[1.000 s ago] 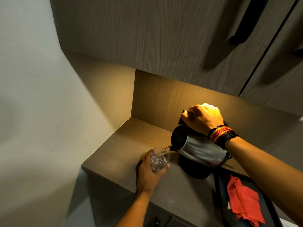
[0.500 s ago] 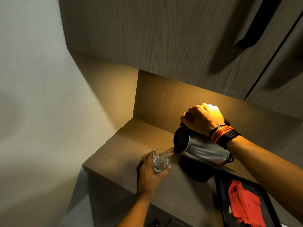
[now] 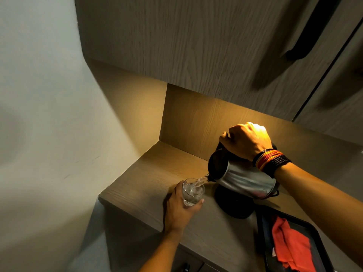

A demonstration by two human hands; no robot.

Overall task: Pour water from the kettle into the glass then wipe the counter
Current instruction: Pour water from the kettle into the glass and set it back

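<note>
A steel kettle [image 3: 245,179] with a black lid is tilted spout-down to the left, above its round black base [image 3: 231,205]. My right hand [image 3: 247,142] grips its handle from above. Water streams from the spout into a clear glass [image 3: 192,192] that stands on the wooden counter [image 3: 149,173]. My left hand [image 3: 179,207] is wrapped around the glass from the near side. A red cloth [image 3: 290,244] lies crumpled in a black tray [image 3: 263,238] at the lower right.
Wooden cabinets [image 3: 196,46] with a black handle [image 3: 314,30] hang low over the counter. A pale wall [image 3: 45,124] closes off the left side. The counter's left corner ends next to that wall.
The kettle keeps tilting and the water stream into the glass has thickened; the glass holds more water. Both hands stay where they were.
</note>
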